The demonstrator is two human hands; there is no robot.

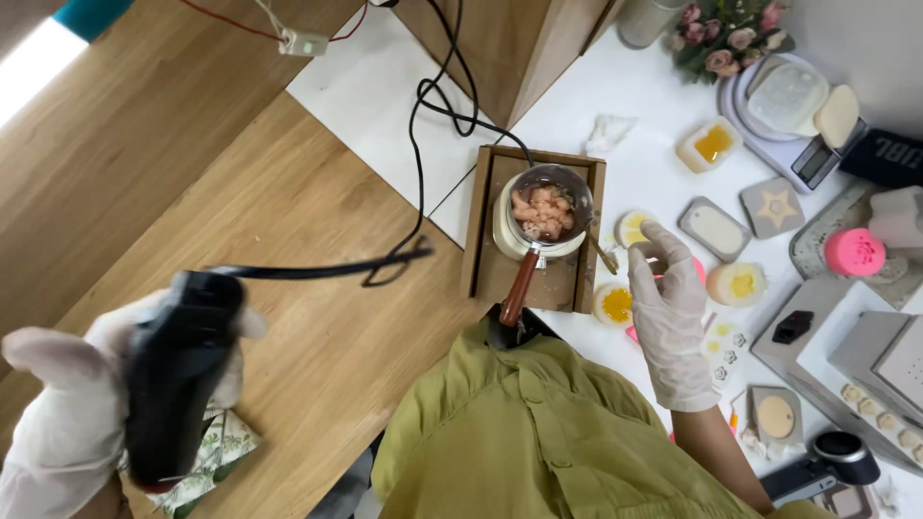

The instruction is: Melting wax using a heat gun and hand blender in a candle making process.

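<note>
Metal pot (550,207) holds pinkish wax chunks (543,211); left hand (72,404) grips black tool (176,375).

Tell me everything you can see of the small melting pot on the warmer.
The small metal pot is round and shiny grey, holding pale pink-orange lumps. A reddish-brown, wood-like handle slopes toward the person. It sits upright on a cream round warmer inside a wooden tray on the white table. Neither gloved hand touches it.
</note>
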